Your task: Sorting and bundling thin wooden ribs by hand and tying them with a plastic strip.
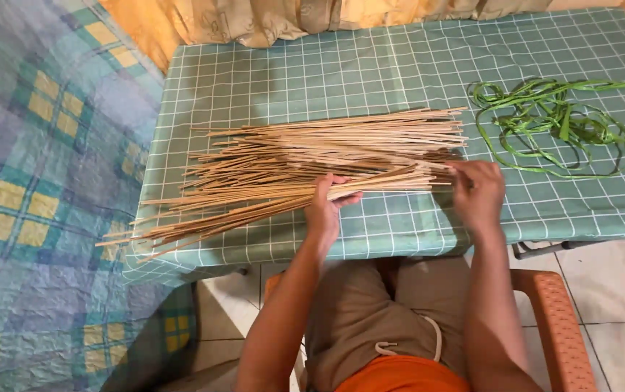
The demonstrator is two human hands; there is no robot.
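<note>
- The left hand has its grip closed around a small bunch of thin sticks, near the middle of their length, with the thumb on top and the fingers under them.
- The right hand touches the right ends of the same bunch, fingers curled on the tips; I judge that it pinches or evens them, but how tight this grip is I cannot tell.
- The sticks lie on the counter, in a long loose pile that goes from the left edge, where some tips hang over, toward the right side.
- The step in hand seems to be the separating and aligning of one bunch from the pile. A next move would call for a firm hold, because the sticks are many and slide easily.
- The sticks are pale tan, straight, very slim and look dry and stiff, like split bamboo or palm ribs.
- To the right, apart from the pile, lies a tangle of green strips, flat, shiny and flexible.
- The counter is covered by a smooth green checked cloth; a plaid bed cover is at left.
</note>
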